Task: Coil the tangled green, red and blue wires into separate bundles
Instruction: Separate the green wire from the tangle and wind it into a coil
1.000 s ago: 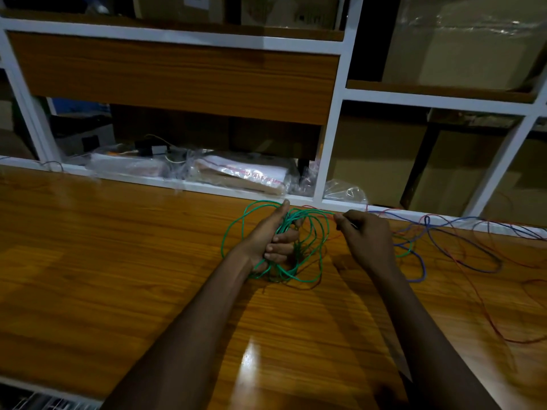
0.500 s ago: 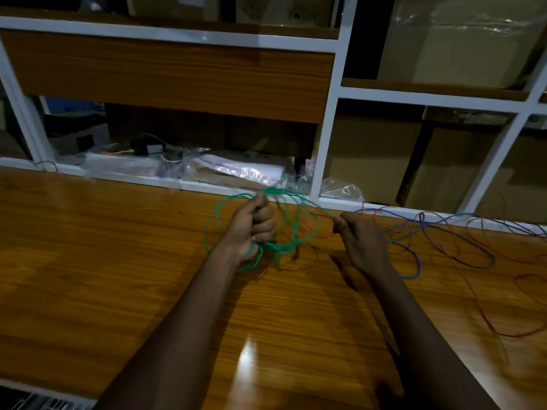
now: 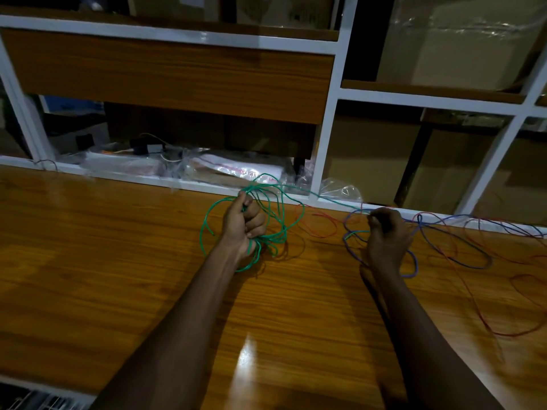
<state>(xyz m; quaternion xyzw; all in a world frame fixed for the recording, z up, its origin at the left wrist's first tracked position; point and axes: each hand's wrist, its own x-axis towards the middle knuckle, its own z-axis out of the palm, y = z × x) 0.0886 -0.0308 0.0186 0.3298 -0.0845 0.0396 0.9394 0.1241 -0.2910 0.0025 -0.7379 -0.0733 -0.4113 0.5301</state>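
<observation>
Clearly, the step in hand is the coiling of the green wire (image 3: 268, 199), the first of the three colours. The left hand (image 3: 244, 224) is closed in a fist around several green loops, which stand up and hang around it above the wooden table (image 3: 103, 261). From this bundle one green strand runs to the right, along the white shelf frame (image 3: 328, 137), to the right hand (image 3: 384, 232). That hand is also closed, and it seems to pinch the strand near its thumb, though the fingertips are too dark to be sure. The blue wire (image 3: 455, 258) and the red wire (image 3: 485, 315) lie loose on the table at the right, crossing each other and crossing the green one near the right hand. I judge that the next move must free more green length from this crossing, gently, and bring it as a new loop to the left fist.
</observation>
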